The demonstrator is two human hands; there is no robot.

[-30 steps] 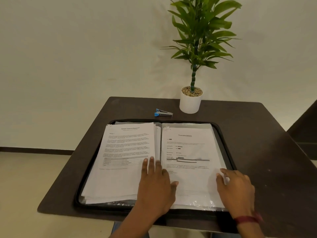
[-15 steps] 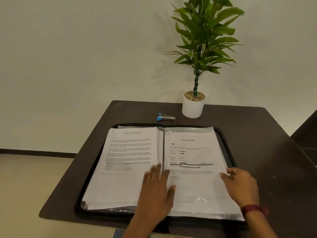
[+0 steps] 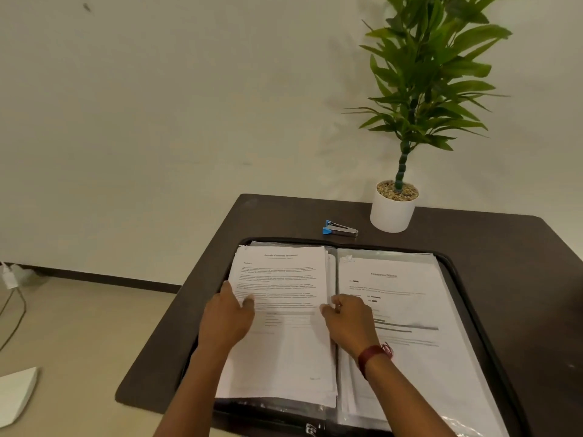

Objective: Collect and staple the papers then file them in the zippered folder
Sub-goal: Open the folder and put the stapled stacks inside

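A black zippered folder (image 3: 457, 272) lies open on the dark table. A loose stack of printed papers (image 3: 284, 351) rests on its left half. On the right half lies a printed sheet in a clear sleeve (image 3: 419, 367). My left hand (image 3: 225, 320) grips the stack's left edge, thumb on top. My right hand (image 3: 350, 323) holds the stack's right edge near the folder's spine. A small blue and silver stapler (image 3: 340, 229) sits on the table behind the folder, apart from both hands.
A potted green plant in a white pot (image 3: 392, 212) stands at the back of the table (image 3: 504, 247), right of the stapler. A white object (image 3: 15, 395) lies on the floor at the lower left. A cable (image 3: 12, 298) runs along the wall.
Both hands moved left onto the left stack: the left hand from the spine to its left edge, the right hand from the sleeved page to its right edge. The camera panned left.
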